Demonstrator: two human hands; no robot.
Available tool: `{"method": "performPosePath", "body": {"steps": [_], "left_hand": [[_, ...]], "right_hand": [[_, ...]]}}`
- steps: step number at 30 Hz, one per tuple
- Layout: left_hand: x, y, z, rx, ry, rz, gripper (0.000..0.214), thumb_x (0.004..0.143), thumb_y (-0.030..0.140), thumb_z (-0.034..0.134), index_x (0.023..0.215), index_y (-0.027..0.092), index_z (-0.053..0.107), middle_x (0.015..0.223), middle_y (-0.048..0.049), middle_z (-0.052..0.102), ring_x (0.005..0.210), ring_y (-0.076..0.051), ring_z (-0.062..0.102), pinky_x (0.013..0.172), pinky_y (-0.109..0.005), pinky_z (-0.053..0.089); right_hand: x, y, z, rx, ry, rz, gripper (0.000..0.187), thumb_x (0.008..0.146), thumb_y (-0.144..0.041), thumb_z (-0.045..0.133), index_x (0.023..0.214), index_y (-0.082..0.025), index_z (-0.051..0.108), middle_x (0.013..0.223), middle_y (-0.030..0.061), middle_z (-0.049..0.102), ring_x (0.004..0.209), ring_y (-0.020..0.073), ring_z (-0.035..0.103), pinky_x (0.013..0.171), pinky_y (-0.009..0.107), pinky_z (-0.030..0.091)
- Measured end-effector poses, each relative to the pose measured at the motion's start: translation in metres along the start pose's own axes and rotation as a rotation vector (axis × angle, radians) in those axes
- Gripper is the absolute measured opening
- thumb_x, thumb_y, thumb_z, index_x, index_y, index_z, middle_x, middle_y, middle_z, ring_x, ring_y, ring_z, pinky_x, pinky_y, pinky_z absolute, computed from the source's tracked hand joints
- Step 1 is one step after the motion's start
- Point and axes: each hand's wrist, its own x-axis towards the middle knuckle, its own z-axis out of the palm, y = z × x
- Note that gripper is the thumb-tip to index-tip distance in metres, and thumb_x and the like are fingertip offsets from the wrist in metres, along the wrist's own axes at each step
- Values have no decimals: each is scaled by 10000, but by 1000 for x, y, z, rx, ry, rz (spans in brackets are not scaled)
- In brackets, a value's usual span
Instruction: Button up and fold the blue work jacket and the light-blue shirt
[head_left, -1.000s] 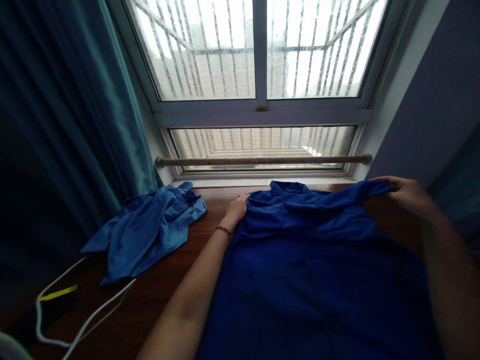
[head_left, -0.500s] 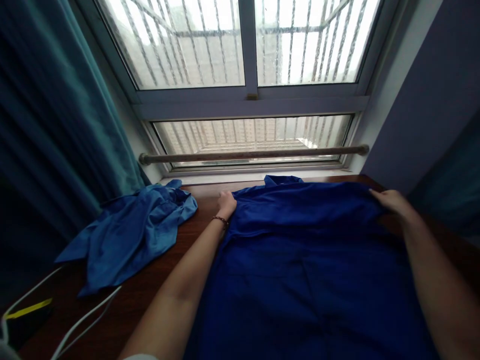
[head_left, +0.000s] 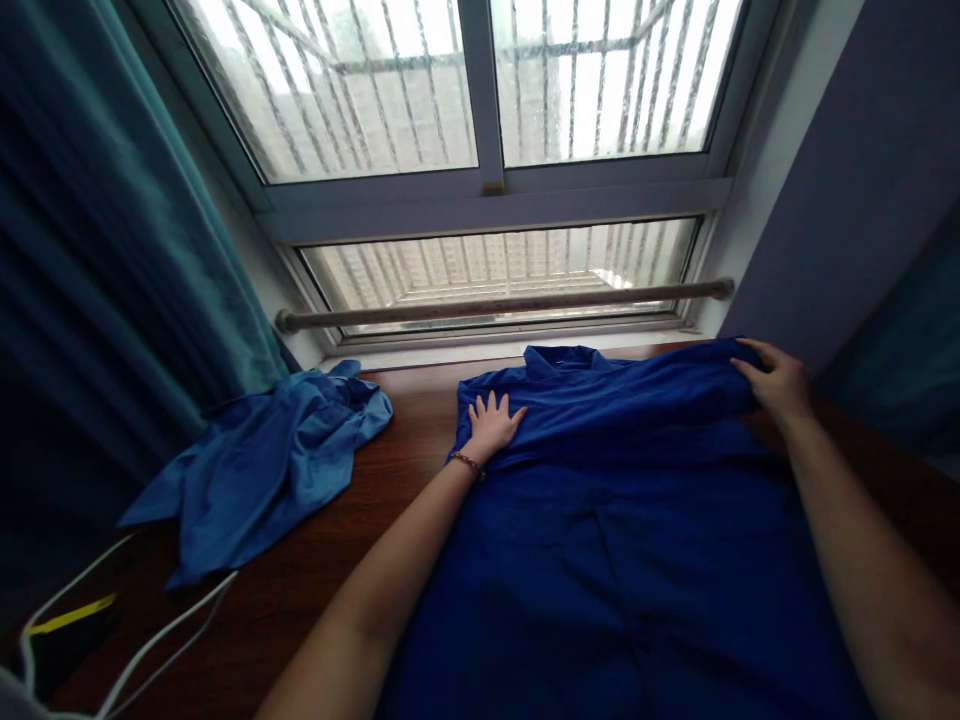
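Observation:
A dark blue collared shirt [head_left: 600, 520] is spread over the brown wooden surface, its collar [head_left: 562, 360] toward the window. My left hand [head_left: 495, 425] lies flat on the shirt's upper left part with fingers spread. At the upper right corner, my right hand [head_left: 776, 380] pinches the shirt's edge between thumb and fingers. The shirt's near end runs out of view at the bottom. A second, lighter blue garment [head_left: 277, 460] lies crumpled to the left, apart from both hands.
A window with a horizontal rail [head_left: 510, 305] stands behind the wooden surface [head_left: 322, 560]. Teal curtains [head_left: 135, 220] hang at the left. White cords [head_left: 161, 640] and a black object with a yellow strip [head_left: 75, 615] lie at the lower left.
My left hand has let go of the shirt's left corner and now rests flat farther in on the fabric. My right hand has lifted its corner slightly toward the window.

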Motion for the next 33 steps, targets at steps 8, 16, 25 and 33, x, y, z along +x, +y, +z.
{"method": "performPosePath", "body": {"steps": [8, 16, 25, 33], "left_hand": [[3, -19, 1, 75, 48, 28, 710, 752, 665, 141, 1299, 252, 326, 1390, -72, 267, 1270, -322, 174, 1003, -501, 125], [9, -21, 3, -91, 98, -145, 643, 735, 658, 272, 1248, 290, 392, 1407, -61, 222, 1273, -379, 99, 971, -588, 65], [37, -52, -20, -639, 231, -492, 511, 620, 211, 646, 1076, 68, 464, 1101, -197, 538, 1063, -282, 484, 868, -369, 385], [59, -81, -43, -1046, 25, -516, 253, 362, 24, 700, 577, 77, 578, 505, -65, 595, 532, -230, 585, 494, -315, 458]], "right_hand": [[-11, 3, 23, -443, -212, 150, 340, 728, -257, 517, 1016, -109, 623, 1047, 197, 563, 942, 322, 516, 791, 432, 388], [-46, -47, 65, -493, -433, 8, 633, 759, -657, 273, 1296, -325, 327, 1381, 37, 262, 1184, 427, 228, 890, 625, 199], [-3, 11, 57, -353, -241, 430, 693, 671, -502, 587, 1168, -38, 447, 1171, 266, 445, 1114, 389, 390, 899, 523, 317], [48, 2, 49, 125, -420, 705, 392, 483, -313, 778, 749, -76, 615, 749, 178, 643, 802, 336, 601, 677, 437, 498]]}}
